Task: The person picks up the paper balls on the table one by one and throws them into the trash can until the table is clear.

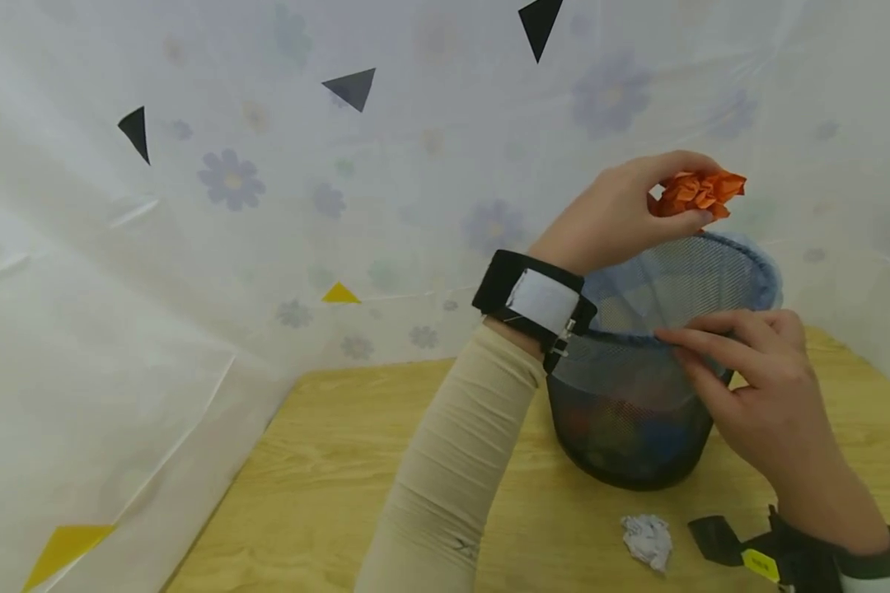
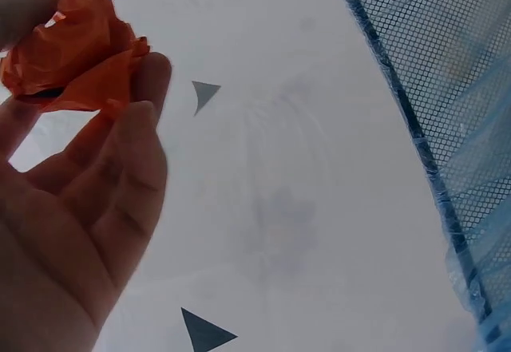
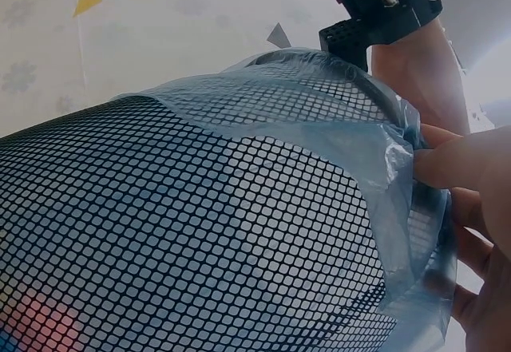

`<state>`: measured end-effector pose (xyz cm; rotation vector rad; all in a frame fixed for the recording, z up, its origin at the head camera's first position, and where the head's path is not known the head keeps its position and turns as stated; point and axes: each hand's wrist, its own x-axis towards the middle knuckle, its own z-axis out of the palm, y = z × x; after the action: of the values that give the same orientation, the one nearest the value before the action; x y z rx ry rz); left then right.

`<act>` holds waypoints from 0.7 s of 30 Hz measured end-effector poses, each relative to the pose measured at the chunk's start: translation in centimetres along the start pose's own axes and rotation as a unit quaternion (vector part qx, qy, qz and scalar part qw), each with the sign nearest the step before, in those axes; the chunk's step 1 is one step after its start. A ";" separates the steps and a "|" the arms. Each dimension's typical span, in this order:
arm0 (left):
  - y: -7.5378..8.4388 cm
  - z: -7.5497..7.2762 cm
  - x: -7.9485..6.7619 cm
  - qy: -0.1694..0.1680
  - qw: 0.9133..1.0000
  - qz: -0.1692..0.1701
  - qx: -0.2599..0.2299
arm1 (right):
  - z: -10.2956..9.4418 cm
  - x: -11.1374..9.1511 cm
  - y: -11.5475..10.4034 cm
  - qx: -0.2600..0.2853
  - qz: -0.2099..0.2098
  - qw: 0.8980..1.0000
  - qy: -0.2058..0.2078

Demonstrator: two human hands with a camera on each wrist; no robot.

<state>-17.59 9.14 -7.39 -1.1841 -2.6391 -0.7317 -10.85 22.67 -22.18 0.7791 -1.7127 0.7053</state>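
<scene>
A crumpled ball of orange paper is held between the thumb and fingers of my left hand, above the far rim of a black mesh wastebasket. The left wrist view shows the fingers curled about the orange paper. A thin blue plastic bag lines the basket and folds over its rim. At the near right rim, my right hand pinches the bag's edge; the right wrist view has its fingers at the folded blue plastic. Blurred red and blue contents show through the mesh.
A crumpled white paper ball lies on the wood-grain table in front of the basket. Behind the table hangs a pale flowered sheet with black and yellow triangles. Both wrists wear black straps.
</scene>
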 end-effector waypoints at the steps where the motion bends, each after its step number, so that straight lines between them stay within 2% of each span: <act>1: 0.0 0.1 0.1 -0.011 1.000 -0.009 0.006 | 0.0 0.1 0.0 -0.002 -0.001 1.000 0.000; 4: -0.1 0.4 0.2 -0.066 0.996 -0.032 0.045 | -0.1 0.2 -0.1 -0.005 0.000 1.000 -0.003; 6: -0.1 0.7 0.1 -0.110 0.990 -0.055 0.064 | -0.1 0.1 -0.1 -0.005 0.000 1.000 -0.004; 9: -0.1 0.9 -0.1 -0.150 0.983 -0.074 0.079 | -0.1 0.1 -0.1 -0.004 -0.001 1.000 -0.007; 11: 0.0 0.9 -0.2 -0.154 0.982 -0.072 0.082 | 0.0 0.0 -0.1 -0.003 -0.002 1.000 -0.007; 15: 0.0 0.8 -0.5 -0.136 0.987 -0.043 0.077 | 0.0 0.1 -0.1 -0.004 -0.002 1.000 -0.009; 21: 0.4 0.6 -1.0 -0.118 0.990 -0.034 0.073 | 0.1 0.1 0.0 -0.004 -0.005 1.000 -0.011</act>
<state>-16.59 8.99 -8.09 -1.2140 -2.8787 -0.4200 -10.92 22.62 -22.05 0.7924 -1.7286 0.6845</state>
